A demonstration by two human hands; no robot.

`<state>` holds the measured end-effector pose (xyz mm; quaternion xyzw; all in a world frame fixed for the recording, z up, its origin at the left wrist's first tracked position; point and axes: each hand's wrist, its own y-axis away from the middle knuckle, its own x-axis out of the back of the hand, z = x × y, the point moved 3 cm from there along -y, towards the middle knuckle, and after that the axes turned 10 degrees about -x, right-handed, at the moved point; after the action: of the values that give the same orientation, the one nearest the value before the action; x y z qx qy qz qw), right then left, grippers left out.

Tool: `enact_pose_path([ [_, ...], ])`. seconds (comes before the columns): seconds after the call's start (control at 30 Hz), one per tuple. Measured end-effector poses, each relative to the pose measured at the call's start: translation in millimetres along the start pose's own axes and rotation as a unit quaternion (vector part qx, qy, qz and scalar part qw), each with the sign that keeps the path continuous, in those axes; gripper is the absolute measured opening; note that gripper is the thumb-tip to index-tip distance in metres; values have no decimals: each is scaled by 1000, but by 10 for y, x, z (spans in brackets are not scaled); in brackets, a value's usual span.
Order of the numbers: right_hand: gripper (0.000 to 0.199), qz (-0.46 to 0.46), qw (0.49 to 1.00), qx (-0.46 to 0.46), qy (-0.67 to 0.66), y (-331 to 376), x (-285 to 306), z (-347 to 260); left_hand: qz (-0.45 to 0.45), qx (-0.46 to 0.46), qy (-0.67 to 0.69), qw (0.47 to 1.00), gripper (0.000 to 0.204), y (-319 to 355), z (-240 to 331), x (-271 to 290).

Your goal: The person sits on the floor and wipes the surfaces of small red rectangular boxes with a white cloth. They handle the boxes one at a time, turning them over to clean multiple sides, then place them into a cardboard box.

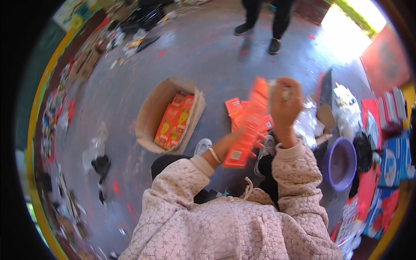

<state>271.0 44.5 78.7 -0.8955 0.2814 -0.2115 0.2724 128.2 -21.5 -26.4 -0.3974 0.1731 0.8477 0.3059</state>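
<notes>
My left hand (237,142) is closed round a long, flat orange-red carton (248,125), which stands tilted in front of me and is blurred at its upper end. Beside that upper end, my right hand (286,104) is raised with its fingers curled in. A small whitish spot shows at its fingers, but what it holds, if anything, is too blurred to name. Beneath the carton, several flat orange-red packets (236,108) lie on the floor by my shoes. To the left stands an open cardboard box (145,123) with red-orange cartons (175,121) bearing yellow cartoon figures inside.
A purple basin (339,164) stands at the right, near clear plastic wrapping (307,123) and blue packs (391,158). Another person's legs (281,21) stand at the far side. Litter and flattened cardboard (86,64) line the left wall. A black plastic scrap (102,165) lies on the floor.
</notes>
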Motion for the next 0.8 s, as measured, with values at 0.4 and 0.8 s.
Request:
enact_pose_path([
  [0.4, 13, -228, 873, -335, -272, 202, -234, 96, 173, -124, -98, 972, 61, 428, 1029, 122],
  [0.8, 14, -257, 896, -336, -136, 275, -242, 150, 353, 57, -808, 468, 110, 1383, 1679, 2841],
])
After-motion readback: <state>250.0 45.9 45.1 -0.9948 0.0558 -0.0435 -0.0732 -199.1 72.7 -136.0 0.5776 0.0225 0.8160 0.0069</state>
